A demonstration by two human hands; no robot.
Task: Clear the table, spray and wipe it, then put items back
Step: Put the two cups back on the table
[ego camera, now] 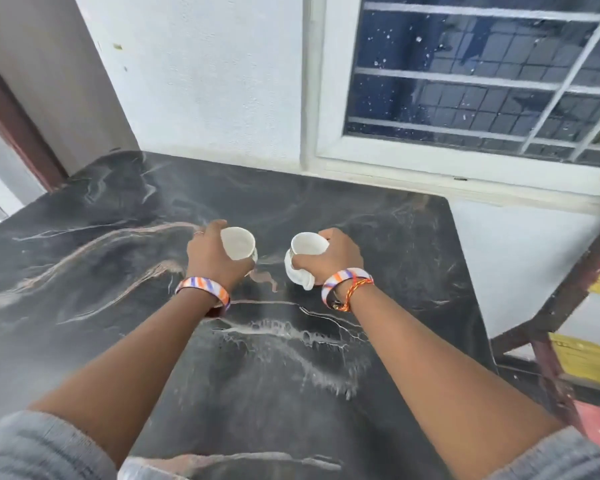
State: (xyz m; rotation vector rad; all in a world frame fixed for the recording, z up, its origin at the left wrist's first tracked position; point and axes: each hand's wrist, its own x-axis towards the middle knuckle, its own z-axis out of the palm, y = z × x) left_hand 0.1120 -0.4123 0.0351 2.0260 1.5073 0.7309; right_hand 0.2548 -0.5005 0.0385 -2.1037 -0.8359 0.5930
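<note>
Two white mugs are over the middle of the dark marbled table (pixel 118 258). My left hand (pixel 211 252) grips the left mug (pixel 239 244) by its side, its open mouth tilted toward me. My right hand (pixel 333 258) grips the right mug (pixel 305 258), which also leans toward me, its handle showing below my fingers. Whether the mugs touch the tabletop I cannot tell. A whitish smear (pixel 291 337) lies on the table between my forearms.
The table stands against a white wall (pixel 205 81) under a barred window (pixel 482 74). A dark red metal frame (pixel 551 341) with yellow items behind it stands to the right. A brown door frame (pixel 11 123) is at the far left.
</note>
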